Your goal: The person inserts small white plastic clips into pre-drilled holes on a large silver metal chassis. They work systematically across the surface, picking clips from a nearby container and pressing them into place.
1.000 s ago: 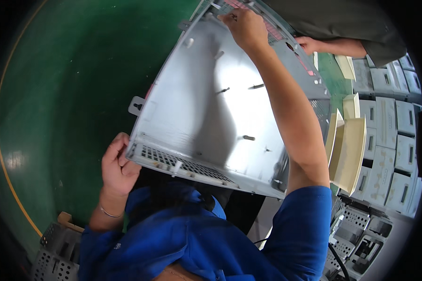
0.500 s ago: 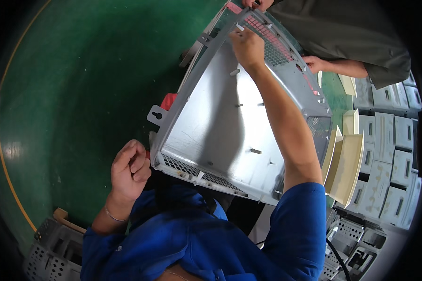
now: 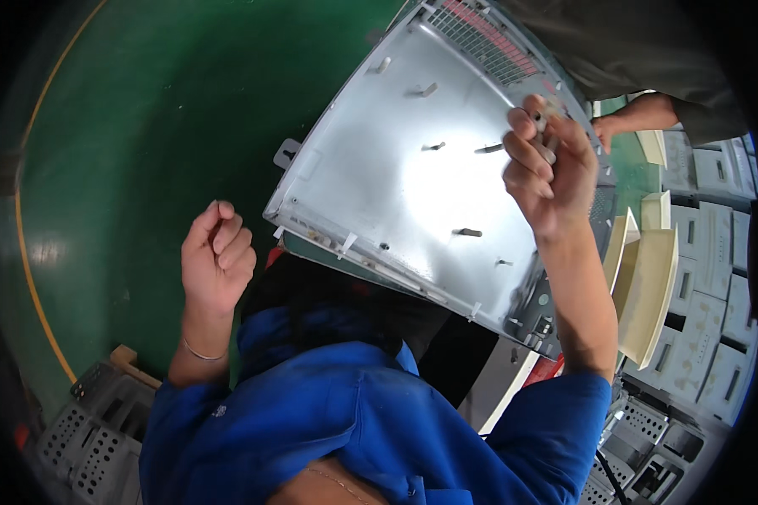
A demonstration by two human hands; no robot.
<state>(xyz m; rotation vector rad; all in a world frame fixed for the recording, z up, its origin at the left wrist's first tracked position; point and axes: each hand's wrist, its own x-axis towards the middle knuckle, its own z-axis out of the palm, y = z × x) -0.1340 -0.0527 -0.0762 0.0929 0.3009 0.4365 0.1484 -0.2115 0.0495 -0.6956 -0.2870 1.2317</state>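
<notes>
A shallow grey sheet-metal housing point(image 3: 362, 160) lies tilted in front of me, with upright metal studs on its shiny floor. White clips point(image 3: 348, 244) sit along its near edge, and a mesh grille point(image 3: 484, 42) lines the far side. My right hand point(image 3: 556, 172) is raised over the housing's right part, its curled fingers closed round small pale fittings, one with a dark hole. Left of the near corner, above the green floor, I hold my left hand point(image 3: 219, 257) with fingers curled in. Whatever it may grip is hidden.
Another person's hand point(image 3: 602, 130) is at the housing's far right edge. Cream trays point(image 3: 648, 295) stand to the right, beside stacked grey parts point(image 3: 707, 295). Perforated grey metal pieces point(image 3: 97, 446) lie at lower left. A yellow line point(image 3: 25, 244) crosses the green floor.
My right hand has come back from the far grille toward me and to the right, turning its fingers up. The left hand has shifted slightly away from the housing. The housing appears higher in view.
</notes>
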